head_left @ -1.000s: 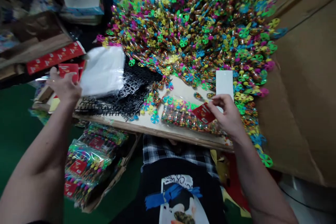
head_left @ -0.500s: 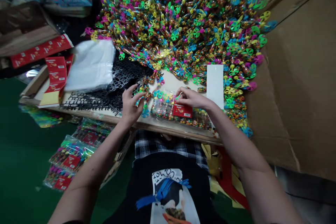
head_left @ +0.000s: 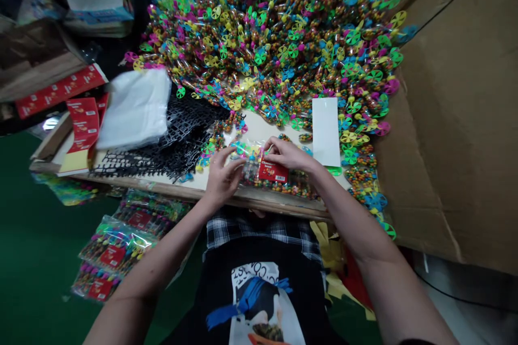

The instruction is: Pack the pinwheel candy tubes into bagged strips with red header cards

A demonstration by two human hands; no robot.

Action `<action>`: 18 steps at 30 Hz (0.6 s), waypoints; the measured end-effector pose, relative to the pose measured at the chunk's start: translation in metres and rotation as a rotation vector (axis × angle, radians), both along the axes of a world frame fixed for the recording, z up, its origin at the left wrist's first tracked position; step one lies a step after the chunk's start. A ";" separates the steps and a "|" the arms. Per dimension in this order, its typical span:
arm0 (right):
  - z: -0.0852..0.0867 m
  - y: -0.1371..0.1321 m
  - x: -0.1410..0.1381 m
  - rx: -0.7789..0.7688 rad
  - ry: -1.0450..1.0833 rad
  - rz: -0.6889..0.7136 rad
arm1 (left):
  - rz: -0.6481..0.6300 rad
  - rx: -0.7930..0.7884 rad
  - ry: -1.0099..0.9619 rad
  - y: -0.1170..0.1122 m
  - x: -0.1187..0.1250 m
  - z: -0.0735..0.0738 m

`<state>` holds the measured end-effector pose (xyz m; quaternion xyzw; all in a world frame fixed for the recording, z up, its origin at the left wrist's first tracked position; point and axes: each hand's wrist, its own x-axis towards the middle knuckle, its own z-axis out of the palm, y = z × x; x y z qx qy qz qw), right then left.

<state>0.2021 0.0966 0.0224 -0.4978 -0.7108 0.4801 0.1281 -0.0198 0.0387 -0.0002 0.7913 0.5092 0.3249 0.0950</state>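
Observation:
Both my hands are at the front of a wooden board, on a clear plastic packet of bead-filled candy tubes (head_left: 263,172). A red printed card (head_left: 273,171) lies on the packet, under the fingers of my right hand (head_left: 286,153). My left hand (head_left: 222,175) grips the packet's left side. Behind them spreads a large heap of tubes with colourful pinwheel ends (head_left: 263,48). A white paper strip (head_left: 326,132) lies just beyond my right hand.
On the board's left are a stack of white plastic bags (head_left: 135,110), black plastic mesh (head_left: 174,145) and red cards (head_left: 83,124). Filled packets (head_left: 115,250) lie below the board's front edge (head_left: 202,194). Brown cardboard (head_left: 445,118) walls the right side.
My left hand has moved from the white bags to the packet. The red card now rests on the packet under my right hand, and the view has shifted slightly.

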 end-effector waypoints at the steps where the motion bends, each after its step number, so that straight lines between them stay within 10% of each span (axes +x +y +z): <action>1: 0.000 -0.001 0.000 0.011 -0.006 0.001 | -0.047 0.015 0.026 -0.004 0.006 0.000; 7: -0.004 -0.004 -0.002 0.044 -0.001 0.006 | -0.371 0.037 0.278 -0.023 0.039 -0.006; 13: 0.000 -0.008 -0.003 0.096 -0.065 -0.031 | -0.415 0.010 0.426 -0.027 0.046 -0.018; 18: 0.000 -0.033 -0.001 0.501 -0.266 -0.222 | -0.415 0.001 0.455 -0.026 0.046 -0.018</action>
